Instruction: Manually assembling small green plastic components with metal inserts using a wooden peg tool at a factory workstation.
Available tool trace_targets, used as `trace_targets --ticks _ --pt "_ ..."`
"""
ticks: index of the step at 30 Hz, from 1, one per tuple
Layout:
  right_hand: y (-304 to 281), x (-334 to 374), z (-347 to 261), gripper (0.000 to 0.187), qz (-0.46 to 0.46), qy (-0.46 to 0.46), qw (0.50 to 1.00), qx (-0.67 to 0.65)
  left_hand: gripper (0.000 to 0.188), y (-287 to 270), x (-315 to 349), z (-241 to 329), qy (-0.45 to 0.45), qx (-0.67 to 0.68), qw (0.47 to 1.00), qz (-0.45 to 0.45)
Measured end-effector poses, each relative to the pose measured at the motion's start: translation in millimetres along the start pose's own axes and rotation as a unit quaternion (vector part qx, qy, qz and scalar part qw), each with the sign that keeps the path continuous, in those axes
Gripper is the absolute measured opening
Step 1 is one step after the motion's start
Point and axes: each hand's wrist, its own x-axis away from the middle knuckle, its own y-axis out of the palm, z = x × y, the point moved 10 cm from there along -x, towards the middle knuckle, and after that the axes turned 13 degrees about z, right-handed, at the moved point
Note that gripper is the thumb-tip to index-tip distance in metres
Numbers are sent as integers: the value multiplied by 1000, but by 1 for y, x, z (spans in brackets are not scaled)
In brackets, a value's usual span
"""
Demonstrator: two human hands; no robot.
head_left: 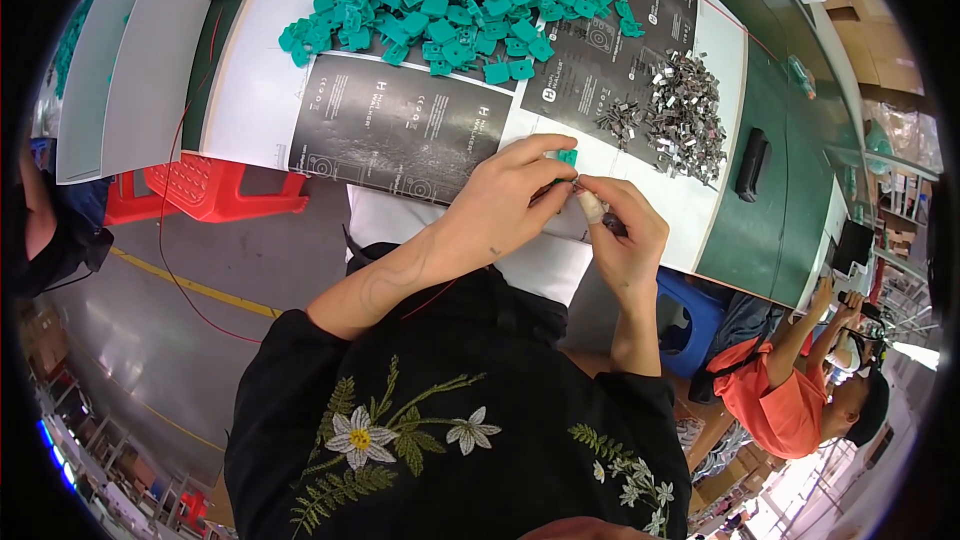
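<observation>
My left hand is closed on a small green plastic part, whose edge shows past the fingertips. Fingertips of my right hand meet it from the other side, pinching a tiny piece that looks metallic; its kind is too small to tell. White tape wraps one finger of that hand. Both hands are above the table's near edge. Beyond them lies a large heap of green plastic parts. To the right is a pile of small silvery metal clips.
Black printed sheets cover part of the white board. A black oblong object lies on the green mat at right. Pale bins and a red stool stand left, a blue stool right. A co-worker in orange sits right.
</observation>
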Motion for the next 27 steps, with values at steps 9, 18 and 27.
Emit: trace_targets --ticks 9,18,27 --pt "-3 0 5 19 1 13 1000 28 12 0 0 -3 -21 12 1000 -12" --pt "8 10 -17 36 2 -161 974 158 11 -3 0 -2 -6 19 1000 -12" --pt "16 13 -18 38 -24 -180 963 199 11 -5 -1 -6 -30 27 999 -18"
